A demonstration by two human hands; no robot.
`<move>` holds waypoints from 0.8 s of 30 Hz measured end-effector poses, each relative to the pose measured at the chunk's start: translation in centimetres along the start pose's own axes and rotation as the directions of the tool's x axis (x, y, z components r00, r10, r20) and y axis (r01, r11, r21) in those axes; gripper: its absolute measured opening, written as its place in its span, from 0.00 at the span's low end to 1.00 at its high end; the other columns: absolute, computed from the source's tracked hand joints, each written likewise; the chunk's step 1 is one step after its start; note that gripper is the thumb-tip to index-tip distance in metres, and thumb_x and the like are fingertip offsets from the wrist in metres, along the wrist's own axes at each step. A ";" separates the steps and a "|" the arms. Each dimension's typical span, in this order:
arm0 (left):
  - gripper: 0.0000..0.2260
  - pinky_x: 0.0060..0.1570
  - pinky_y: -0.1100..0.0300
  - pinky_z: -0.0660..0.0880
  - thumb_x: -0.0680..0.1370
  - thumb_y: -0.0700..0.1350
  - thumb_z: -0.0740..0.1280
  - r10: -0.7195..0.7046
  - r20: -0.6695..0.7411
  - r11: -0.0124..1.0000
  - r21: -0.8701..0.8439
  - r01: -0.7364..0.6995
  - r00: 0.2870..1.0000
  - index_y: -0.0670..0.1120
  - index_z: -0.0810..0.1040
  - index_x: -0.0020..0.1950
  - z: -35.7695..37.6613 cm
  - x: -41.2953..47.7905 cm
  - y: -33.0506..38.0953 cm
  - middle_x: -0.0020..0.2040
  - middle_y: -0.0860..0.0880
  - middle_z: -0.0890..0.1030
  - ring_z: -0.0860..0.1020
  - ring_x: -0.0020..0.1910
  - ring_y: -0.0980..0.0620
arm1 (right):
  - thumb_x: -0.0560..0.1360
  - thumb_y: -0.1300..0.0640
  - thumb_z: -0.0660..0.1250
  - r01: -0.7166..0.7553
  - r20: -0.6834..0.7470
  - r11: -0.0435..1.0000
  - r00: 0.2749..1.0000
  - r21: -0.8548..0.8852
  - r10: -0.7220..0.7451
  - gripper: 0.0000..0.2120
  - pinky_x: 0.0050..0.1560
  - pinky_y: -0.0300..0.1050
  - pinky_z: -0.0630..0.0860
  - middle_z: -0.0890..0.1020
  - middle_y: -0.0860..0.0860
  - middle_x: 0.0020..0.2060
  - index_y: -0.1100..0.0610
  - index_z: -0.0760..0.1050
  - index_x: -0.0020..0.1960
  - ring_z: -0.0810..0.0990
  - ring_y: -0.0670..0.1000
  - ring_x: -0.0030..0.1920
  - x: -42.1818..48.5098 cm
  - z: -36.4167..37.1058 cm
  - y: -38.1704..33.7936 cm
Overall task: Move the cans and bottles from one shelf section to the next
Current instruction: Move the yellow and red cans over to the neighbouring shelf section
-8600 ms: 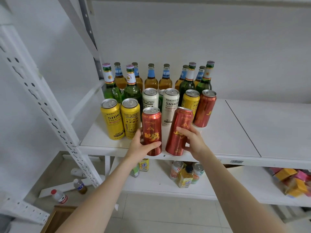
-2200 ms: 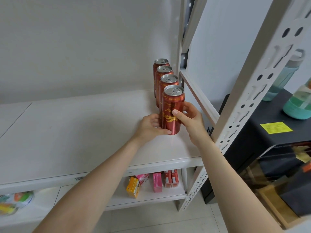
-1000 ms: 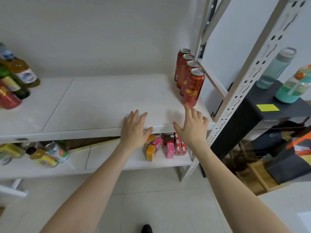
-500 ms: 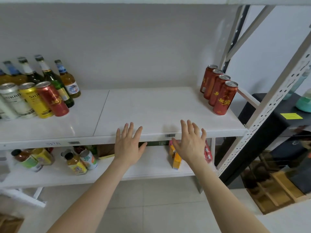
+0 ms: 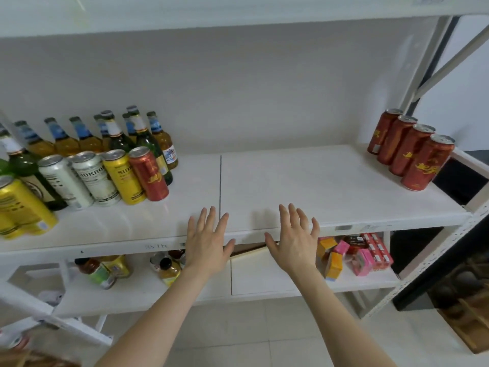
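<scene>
I am looking down at a white shelf (image 5: 264, 192) with both hands held out in front of me. My left hand (image 5: 207, 243) is hovering palm down over the front edge of the shelf, fingers spread and holding nothing. My right hand (image 5: 295, 241) is doing the same just to its right, also spread and empty. The two hands are sitting either side of the dark seam (image 5: 220, 181) that is dividing the shelf into a left section and a right section.

In the right section, four red cans (image 5: 412, 149) are standing upright in a tight row along the far right side, touching one another, running from the back wall toward the front. The rest of that section is showing bare white board.

In the left section, the remaining drinks are crowding together well apart from my hands. One red can (image 5: 148, 174) is standing at the right end of the group, with a yellow can (image 5: 123, 177) just beside it and two white cans (image 5: 79, 181) further left. Another yellow can (image 5: 21, 207) is sitting at the far left edge of the view. Behind them, bottles (image 5: 105, 136) with amber and green glass are lining up toward the wall.

On the lower shelf (image 5: 264, 282) I am seeing small bottles (image 5: 169, 271) at left and pink and orange boxes (image 5: 352, 255) at right.
</scene>
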State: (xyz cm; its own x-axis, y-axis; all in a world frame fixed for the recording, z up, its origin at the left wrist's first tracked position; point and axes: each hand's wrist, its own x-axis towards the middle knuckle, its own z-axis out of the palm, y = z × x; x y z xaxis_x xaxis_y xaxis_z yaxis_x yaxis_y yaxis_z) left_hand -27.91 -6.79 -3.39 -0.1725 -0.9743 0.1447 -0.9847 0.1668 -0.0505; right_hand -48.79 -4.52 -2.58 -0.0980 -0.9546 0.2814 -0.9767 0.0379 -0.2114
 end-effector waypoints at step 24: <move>0.29 0.77 0.42 0.49 0.80 0.61 0.57 -0.019 -0.057 0.997 -0.074 0.015 0.998 0.51 0.60 0.79 0.5 -6.8 -35.8 0.80 0.43 0.59 0.53 0.80 0.43 | 0.76 0.41 0.63 0.007 -0.033 1.000 0.999 -0.014 -0.008 0.33 0.72 0.65 0.59 0.70 0.57 0.74 0.57 0.65 0.76 0.66 0.59 0.74 -1.2 7.5 -35.5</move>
State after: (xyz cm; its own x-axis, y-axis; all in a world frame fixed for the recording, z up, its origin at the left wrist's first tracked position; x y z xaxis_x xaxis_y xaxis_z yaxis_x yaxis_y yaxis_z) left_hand 8.50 -6.21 -3.03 -0.1548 -0.9672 0.2015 -0.9863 0.1632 0.0253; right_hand -12.55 -6.97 -2.41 -0.0967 -0.9447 0.3135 -0.9799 0.0352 -0.1961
